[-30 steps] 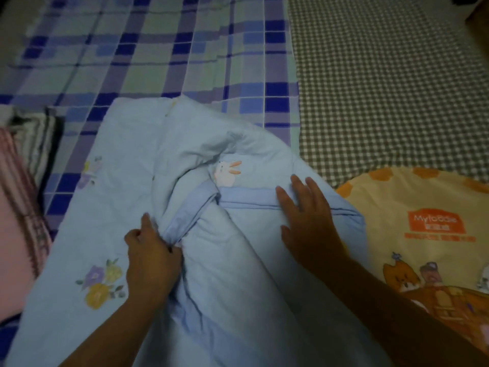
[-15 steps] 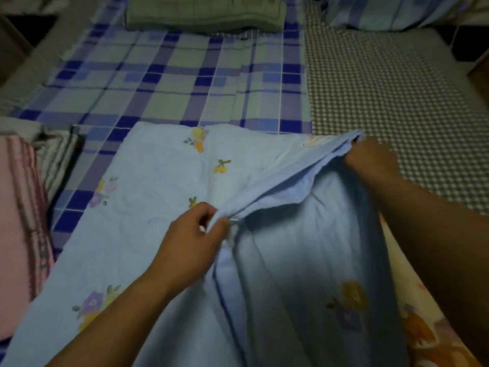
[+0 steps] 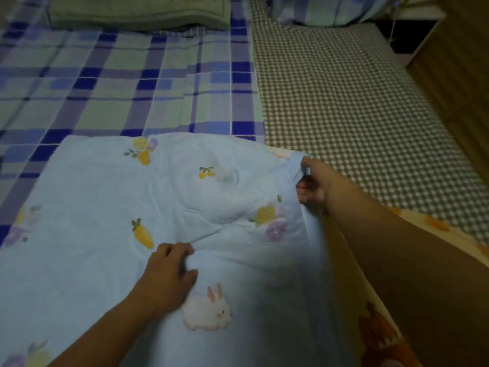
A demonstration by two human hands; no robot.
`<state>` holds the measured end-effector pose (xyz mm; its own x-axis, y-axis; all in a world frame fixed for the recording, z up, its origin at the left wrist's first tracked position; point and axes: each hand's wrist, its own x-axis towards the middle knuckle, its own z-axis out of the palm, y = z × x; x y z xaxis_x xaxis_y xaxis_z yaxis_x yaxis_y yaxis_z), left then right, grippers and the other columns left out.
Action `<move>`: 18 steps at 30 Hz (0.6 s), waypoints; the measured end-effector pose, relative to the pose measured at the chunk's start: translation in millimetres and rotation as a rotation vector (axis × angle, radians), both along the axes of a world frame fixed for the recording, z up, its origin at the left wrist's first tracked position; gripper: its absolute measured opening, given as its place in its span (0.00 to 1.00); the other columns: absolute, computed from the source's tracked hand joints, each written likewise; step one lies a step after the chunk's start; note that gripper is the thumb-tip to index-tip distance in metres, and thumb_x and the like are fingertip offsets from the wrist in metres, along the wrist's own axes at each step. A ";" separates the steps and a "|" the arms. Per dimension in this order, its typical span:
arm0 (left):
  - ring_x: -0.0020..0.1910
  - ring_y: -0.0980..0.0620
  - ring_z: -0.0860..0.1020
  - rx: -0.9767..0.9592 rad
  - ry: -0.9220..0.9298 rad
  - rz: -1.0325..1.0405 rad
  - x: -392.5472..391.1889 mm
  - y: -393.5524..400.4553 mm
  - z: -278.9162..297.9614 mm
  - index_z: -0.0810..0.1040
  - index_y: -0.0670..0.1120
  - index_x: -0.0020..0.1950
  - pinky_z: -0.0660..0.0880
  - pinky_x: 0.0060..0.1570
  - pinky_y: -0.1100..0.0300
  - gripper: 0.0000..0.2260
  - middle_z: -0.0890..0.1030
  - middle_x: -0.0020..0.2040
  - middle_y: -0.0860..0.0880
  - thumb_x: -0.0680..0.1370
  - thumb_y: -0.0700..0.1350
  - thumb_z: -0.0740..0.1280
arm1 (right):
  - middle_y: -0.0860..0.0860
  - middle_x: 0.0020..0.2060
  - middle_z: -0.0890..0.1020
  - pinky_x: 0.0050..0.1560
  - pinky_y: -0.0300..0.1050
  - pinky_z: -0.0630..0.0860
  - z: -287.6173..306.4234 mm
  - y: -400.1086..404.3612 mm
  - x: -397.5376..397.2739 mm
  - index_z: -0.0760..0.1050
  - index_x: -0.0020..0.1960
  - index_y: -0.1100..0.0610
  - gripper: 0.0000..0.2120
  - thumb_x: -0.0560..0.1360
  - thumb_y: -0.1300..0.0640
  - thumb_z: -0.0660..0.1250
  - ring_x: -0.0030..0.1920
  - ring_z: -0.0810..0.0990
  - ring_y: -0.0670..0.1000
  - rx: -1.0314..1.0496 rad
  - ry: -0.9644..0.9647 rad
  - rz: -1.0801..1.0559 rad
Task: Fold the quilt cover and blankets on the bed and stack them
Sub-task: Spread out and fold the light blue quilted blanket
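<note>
There are two hands, the left hand (image 3: 169,276) and the right hand (image 3: 315,185). One light blue blanket (image 3: 92,207), one orange blanket (image 3: 381,337) at right, one green folded blanket (image 3: 137,11) far.

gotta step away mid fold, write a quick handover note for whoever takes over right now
Left hand: rests on the light blue quilt near its middle, fingers bunching a crease.
Right hand: grips the quilt's right edge, lifted slightly off the bed.
Things: the quilt lies mostly spread over the plaid sheet; an orange cartoon blanket lies under its right side; a folded green blanket sits at the far end.
Done: the green blanket looks folded.
Left: fold the quilt and the orange blanket, then stack everything.
</note>
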<state>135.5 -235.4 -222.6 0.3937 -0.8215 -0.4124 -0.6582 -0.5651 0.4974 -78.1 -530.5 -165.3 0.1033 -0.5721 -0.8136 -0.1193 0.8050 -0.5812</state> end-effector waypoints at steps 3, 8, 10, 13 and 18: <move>0.51 0.51 0.74 -0.051 0.102 0.010 6.3 4.0 -9.9 0.71 0.71 0.55 0.72 0.57 0.55 0.20 0.73 0.54 0.51 0.63 0.65 0.63 | 0.58 0.59 0.78 0.43 0.51 0.77 -3.3 -20.1 20.1 0.72 0.67 0.59 0.18 0.81 0.52 0.62 0.43 0.77 0.54 0.011 0.053 0.075; 0.55 0.47 0.76 -0.224 -0.129 -0.094 3.2 -5.6 -9.6 0.78 0.54 0.61 0.76 0.54 0.49 0.20 0.73 0.59 0.52 0.71 0.59 0.65 | 0.61 0.54 0.79 0.49 0.58 0.76 22.4 -96.9 35.3 0.74 0.56 0.68 0.14 0.83 0.58 0.56 0.51 0.78 0.60 -0.020 0.314 0.285; 0.66 0.42 0.72 -0.324 -0.227 -0.167 5.7 -23.1 -6.0 0.77 0.49 0.69 0.71 0.63 0.47 0.24 0.73 0.68 0.45 0.75 0.58 0.63 | 0.58 0.58 0.81 0.55 0.59 0.78 27.5 -137.3 35.7 0.76 0.60 0.67 0.15 0.83 0.58 0.58 0.57 0.80 0.59 -0.144 0.278 0.165; 0.79 0.40 0.56 -0.288 -0.308 -0.359 5.1 -61.7 -11.2 0.62 0.59 0.78 0.58 0.73 0.41 0.25 0.59 0.80 0.45 0.81 0.61 0.54 | 0.56 0.53 0.85 0.52 0.54 0.81 27.6 -136.6 35.1 0.79 0.60 0.60 0.16 0.78 0.50 0.67 0.54 0.83 0.56 -0.249 0.124 0.025; 0.80 0.38 0.47 -0.165 -0.427 -0.567 -14.1 -95.4 -50.8 0.53 0.64 0.79 0.54 0.71 0.30 0.27 0.51 0.82 0.48 0.80 0.66 0.48 | 0.61 0.55 0.82 0.47 0.55 0.82 -16.5 -102.1 21.1 0.75 0.64 0.63 0.20 0.78 0.51 0.67 0.52 0.82 0.62 -0.268 0.429 0.365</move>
<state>121.4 -330.7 -273.4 -0.0124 -0.9852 -0.1710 -0.9834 -0.0190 0.1807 -57.0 -632.6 -181.8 0.0267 -0.7518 -0.6589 -0.6270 0.5008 -0.5967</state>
